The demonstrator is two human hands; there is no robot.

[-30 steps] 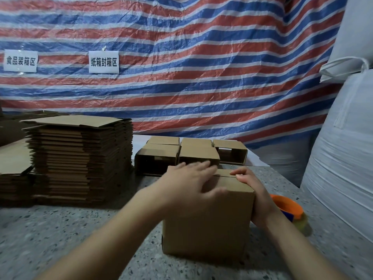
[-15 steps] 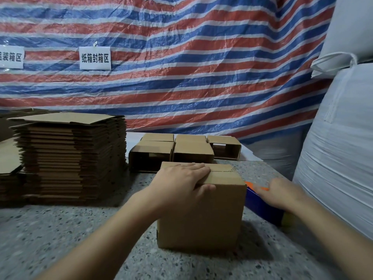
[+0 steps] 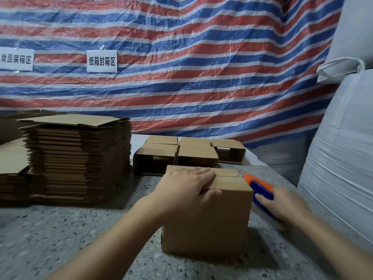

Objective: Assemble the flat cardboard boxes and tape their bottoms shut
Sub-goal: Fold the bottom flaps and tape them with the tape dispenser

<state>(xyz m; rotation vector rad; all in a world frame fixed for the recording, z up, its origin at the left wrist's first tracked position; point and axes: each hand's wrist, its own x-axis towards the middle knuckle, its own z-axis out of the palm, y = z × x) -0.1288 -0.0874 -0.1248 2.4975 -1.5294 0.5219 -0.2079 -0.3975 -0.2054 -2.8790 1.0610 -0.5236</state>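
Left hand [image 3: 187, 186] lies flat on the cardboard box [image 3: 207, 215], fingers together across the flaps; right hand [image 3: 282, 203] grips the tape dispenser [image 3: 260, 188], fingers curled around it

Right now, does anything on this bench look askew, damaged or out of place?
Nothing stands out. The box sits square under the left hand; the flat stack is slightly ragged but standing.

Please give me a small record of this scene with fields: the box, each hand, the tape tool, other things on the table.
box: cardboard box upright on the table, top flaps folded shut
left hand: left hand presses the flaps down
right hand: right hand on the tape dispenser, right of the box; grip unclear
other: stack of flat boxes; assembled boxes behind
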